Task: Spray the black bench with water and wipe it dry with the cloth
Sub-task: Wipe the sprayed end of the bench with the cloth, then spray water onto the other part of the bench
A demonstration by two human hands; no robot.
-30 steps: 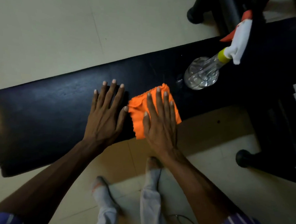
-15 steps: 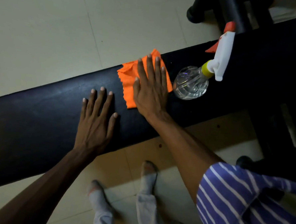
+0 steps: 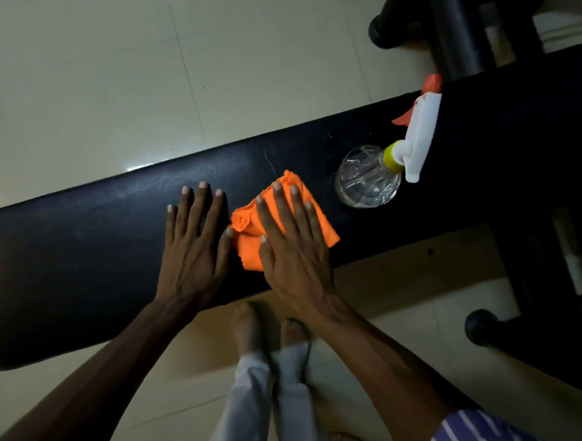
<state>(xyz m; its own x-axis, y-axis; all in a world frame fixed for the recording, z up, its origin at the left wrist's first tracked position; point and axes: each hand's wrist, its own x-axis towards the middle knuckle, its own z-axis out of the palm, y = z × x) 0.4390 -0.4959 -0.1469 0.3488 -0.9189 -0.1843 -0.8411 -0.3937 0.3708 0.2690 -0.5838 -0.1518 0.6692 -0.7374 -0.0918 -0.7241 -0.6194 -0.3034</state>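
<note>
Cloth (image 3: 252, 252) under right hand (image 3: 296, 254) overhangs bench (image 3: 76, 258) edge.

Cloth (image 3: 316, 222) on bench (image 3: 94, 242) — bottle (image 3: 367, 177) to its right, left hand (image 3: 194, 248) just left.

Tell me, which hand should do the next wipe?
Probably the right hand: it already presses flat on the orange cloth. The left hand lies flat on the bare black bench beside it.
</note>
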